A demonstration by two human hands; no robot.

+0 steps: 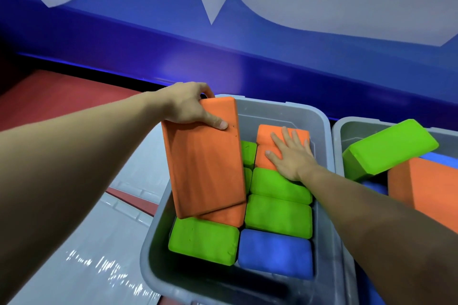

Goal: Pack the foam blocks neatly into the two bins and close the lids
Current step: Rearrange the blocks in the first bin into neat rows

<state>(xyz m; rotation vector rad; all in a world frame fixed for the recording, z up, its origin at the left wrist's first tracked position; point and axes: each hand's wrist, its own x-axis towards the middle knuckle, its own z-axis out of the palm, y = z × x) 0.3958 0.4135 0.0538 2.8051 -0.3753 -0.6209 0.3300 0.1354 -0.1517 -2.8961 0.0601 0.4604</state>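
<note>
Head view shows my left hand (188, 104) gripping the top end of a tall orange foam block (205, 158), tilted over the grey plastic bin (285, 109); my right hand (290, 153) presses flat, fingers spread, on packed orange blocks (265, 136). I judge the foam light, soft, grippy. Red floor (62, 96), blue wall (223, 39) behind.

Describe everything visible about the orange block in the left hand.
The orange foam block is a rectangular slab with rounded edges and a matte, slightly scuffed face. It stands tilted on end, its lower end dipping into the left grey bin above a green block. The left hand grips its top end, thumb on the broad face.
</note>
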